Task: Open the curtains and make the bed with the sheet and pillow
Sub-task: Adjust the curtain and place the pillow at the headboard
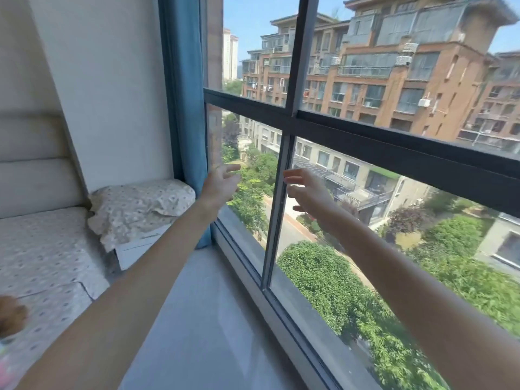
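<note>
A blue curtain (184,94) hangs gathered at the left side of the window (365,130), leaving the glass uncovered. Both my arms reach out toward the panes. My left hand (222,182) is just right of the curtain's edge, fingers spread and holding nothing. My right hand (305,192) is in front of the dark vertical window bar, fingers loosely extended, empty. A patterned pillow (140,205) lies on a white bedside stand (140,246) in the corner. The bed's bare dotted mattress (45,254) is at the left, below a padded headboard (31,161).
A wide grey window sill (202,319) runs below the glass between me and the window. A brown object (9,315) shows at the left edge on the mattress. Outside are brick buildings and trees.
</note>
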The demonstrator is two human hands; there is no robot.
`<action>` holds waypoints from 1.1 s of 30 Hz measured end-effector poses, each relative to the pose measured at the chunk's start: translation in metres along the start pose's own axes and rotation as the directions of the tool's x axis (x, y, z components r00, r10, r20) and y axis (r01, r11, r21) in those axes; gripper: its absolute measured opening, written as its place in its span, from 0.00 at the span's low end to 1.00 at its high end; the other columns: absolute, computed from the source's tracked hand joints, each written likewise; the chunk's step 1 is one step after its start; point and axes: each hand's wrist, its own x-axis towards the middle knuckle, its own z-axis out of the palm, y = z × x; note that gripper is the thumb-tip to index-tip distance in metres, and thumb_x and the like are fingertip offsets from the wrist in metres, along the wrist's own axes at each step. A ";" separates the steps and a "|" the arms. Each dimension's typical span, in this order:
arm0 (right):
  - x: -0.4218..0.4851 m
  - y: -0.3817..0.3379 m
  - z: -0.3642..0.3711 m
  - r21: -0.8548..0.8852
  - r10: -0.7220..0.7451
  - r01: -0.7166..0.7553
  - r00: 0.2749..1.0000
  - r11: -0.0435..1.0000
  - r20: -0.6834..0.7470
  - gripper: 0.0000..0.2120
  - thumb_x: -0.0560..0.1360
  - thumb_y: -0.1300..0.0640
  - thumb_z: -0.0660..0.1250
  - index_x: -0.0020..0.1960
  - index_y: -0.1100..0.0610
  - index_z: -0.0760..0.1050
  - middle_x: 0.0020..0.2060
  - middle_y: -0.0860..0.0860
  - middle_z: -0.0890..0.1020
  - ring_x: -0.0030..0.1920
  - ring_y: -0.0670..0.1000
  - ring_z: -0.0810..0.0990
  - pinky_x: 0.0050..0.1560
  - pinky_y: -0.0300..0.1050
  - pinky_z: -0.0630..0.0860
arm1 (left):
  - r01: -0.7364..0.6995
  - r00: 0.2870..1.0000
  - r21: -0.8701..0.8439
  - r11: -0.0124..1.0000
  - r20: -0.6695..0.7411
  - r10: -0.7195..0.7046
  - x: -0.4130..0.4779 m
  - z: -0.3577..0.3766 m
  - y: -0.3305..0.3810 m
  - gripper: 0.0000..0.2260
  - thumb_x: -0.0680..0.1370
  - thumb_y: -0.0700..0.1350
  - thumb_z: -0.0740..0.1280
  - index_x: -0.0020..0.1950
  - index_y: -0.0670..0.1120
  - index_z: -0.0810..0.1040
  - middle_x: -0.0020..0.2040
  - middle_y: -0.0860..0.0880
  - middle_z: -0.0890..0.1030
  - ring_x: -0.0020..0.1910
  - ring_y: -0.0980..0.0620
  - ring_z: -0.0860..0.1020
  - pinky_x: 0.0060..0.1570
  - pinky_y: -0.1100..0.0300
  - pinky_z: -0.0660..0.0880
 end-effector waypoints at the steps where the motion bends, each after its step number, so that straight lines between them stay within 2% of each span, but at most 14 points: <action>1: 0.017 0.002 0.007 -0.003 -0.020 0.020 0.999 1.000 0.036 0.18 0.77 0.68 0.58 0.65 0.57 0.70 0.60 0.51 0.75 0.54 0.49 0.76 0.54 0.50 0.78 | 0.016 0.999 0.007 1.000 -0.047 -0.016 0.010 -0.005 -0.003 0.13 0.80 0.42 0.60 0.64 0.49 0.75 0.54 0.50 0.77 0.42 0.53 0.76 0.43 0.60 0.75; 4: 0.064 0.006 0.038 0.027 -0.053 0.050 0.990 0.998 0.134 0.18 0.77 0.67 0.58 0.65 0.55 0.71 0.60 0.51 0.76 0.51 0.49 0.76 0.45 0.45 0.77 | 0.052 0.986 0.004 0.999 -0.161 -0.050 0.040 -0.027 -0.018 0.12 0.79 0.40 0.60 0.61 0.49 0.76 0.53 0.50 0.77 0.43 0.52 0.75 0.41 0.60 0.73; 7: 0.103 0.008 0.075 0.054 -0.050 0.040 0.975 0.998 0.215 0.19 0.77 0.66 0.58 0.65 0.54 0.71 0.60 0.50 0.76 0.52 0.49 0.77 0.47 0.46 0.77 | 0.093 0.961 0.010 0.996 -0.264 -0.087 0.065 -0.053 -0.036 0.14 0.79 0.38 0.60 0.64 0.46 0.75 0.54 0.47 0.78 0.42 0.53 0.75 0.41 0.60 0.74; 9: 0.129 0.008 0.104 0.065 -0.061 0.046 0.965 0.997 0.255 0.19 0.77 0.66 0.57 0.65 0.54 0.71 0.61 0.50 0.76 0.48 0.47 0.76 0.47 0.48 0.77 | 0.111 0.940 0.029 0.993 -0.327 -0.095 0.085 -0.075 -0.050 0.15 0.79 0.38 0.60 0.64 0.46 0.75 0.57 0.46 0.78 0.46 0.52 0.76 0.43 0.59 0.76; 12: 0.173 0.012 0.154 0.062 -0.091 0.075 0.942 0.995 0.324 0.20 0.76 0.66 0.57 0.66 0.55 0.71 0.61 0.51 0.76 0.50 0.48 0.76 0.52 0.53 0.78 | 0.132 0.915 0.075 0.988 -0.392 -0.093 0.123 -0.107 -0.078 0.13 0.79 0.40 0.60 0.63 0.47 0.76 0.60 0.47 0.79 0.51 0.50 0.78 0.47 0.58 0.74; 14: 0.200 0.017 0.183 0.069 -0.110 0.091 0.930 0.993 0.351 0.20 0.76 0.66 0.57 0.65 0.54 0.71 0.60 0.50 0.76 0.53 0.48 0.76 0.51 0.51 0.78 | 0.148 0.908 0.071 0.986 -0.405 -0.107 0.147 -0.127 -0.095 0.13 0.79 0.41 0.60 0.63 0.47 0.75 0.61 0.47 0.78 0.53 0.48 0.78 0.48 0.56 0.75; 16: 0.230 0.019 0.216 0.072 -0.112 0.091 0.916 0.993 0.385 0.20 0.76 0.67 0.56 0.65 0.53 0.71 0.58 0.49 0.76 0.55 0.48 0.75 0.49 0.48 0.77 | 0.147 0.903 0.062 0.987 -0.415 -0.108 0.176 -0.148 -0.113 0.13 0.79 0.40 0.60 0.63 0.48 0.75 0.61 0.48 0.77 0.51 0.48 0.77 0.45 0.58 0.75; 17: 0.244 0.020 0.231 0.070 -0.105 0.083 0.910 0.994 0.402 0.20 0.76 0.67 0.56 0.65 0.54 0.71 0.57 0.48 0.75 0.55 0.48 0.74 0.48 0.46 0.76 | 0.154 0.897 0.064 0.986 -0.427 -0.113 0.189 -0.158 -0.121 0.13 0.79 0.40 0.60 0.62 0.48 0.75 0.60 0.47 0.78 0.50 0.48 0.77 0.47 0.58 0.74; 20: 0.300 0.014 0.289 0.077 -0.099 0.073 0.890 0.994 0.445 0.20 0.75 0.67 0.56 0.65 0.54 0.71 0.58 0.49 0.75 0.54 0.48 0.74 0.42 0.41 0.73 | 0.177 0.883 0.079 0.981 -0.453 -0.123 0.246 -0.202 -0.146 0.14 0.79 0.40 0.60 0.63 0.48 0.75 0.55 0.47 0.79 0.43 0.53 0.77 0.46 0.58 0.74; 23: 0.350 0.010 0.336 0.071 -0.096 0.071 0.877 0.995 0.470 0.21 0.75 0.66 0.56 0.64 0.52 0.72 0.59 0.50 0.76 0.55 0.48 0.74 0.48 0.45 0.74 | 0.210 0.869 0.057 0.976 -0.468 -0.159 0.293 -0.240 -0.162 0.15 0.79 0.40 0.60 0.64 0.47 0.74 0.50 0.48 0.78 0.39 0.54 0.75 0.47 0.58 0.73; 27: 0.407 0.009 0.395 0.019 -0.063 0.062 0.869 0.998 0.490 0.20 0.70 0.60 0.57 0.56 0.40 0.72 0.55 0.42 0.77 0.55 0.47 0.76 0.58 0.53 0.76 | 0.235 0.854 0.020 0.972 -0.482 -0.197 0.353 -0.285 -0.186 0.14 0.79 0.40 0.59 0.64 0.48 0.74 0.49 0.47 0.77 0.40 0.53 0.74 0.43 0.59 0.72; 30: 0.448 0.010 0.441 0.063 -0.047 0.017 0.856 0.998 0.514 0.20 0.74 0.64 0.56 0.62 0.49 0.72 0.58 0.48 0.76 0.53 0.48 0.75 0.49 0.45 0.75 | 0.265 0.835 -0.003 0.964 -0.499 -0.231 0.395 -0.313 -0.210 0.14 0.79 0.40 0.61 0.63 0.47 0.74 0.48 0.48 0.77 0.37 0.55 0.73 0.38 0.62 0.71; 33: 0.491 0.015 0.489 0.069 -0.036 -0.001 0.839 0.998 0.543 0.20 0.75 0.66 0.56 0.64 0.53 0.71 0.60 0.50 0.76 0.54 0.50 0.75 0.46 0.42 0.72 | 0.300 0.818 -0.030 0.953 -0.505 -0.274 0.439 -0.343 -0.240 0.14 0.79 0.41 0.61 0.64 0.47 0.74 0.56 0.47 0.78 0.38 0.57 0.74 0.38 0.63 0.71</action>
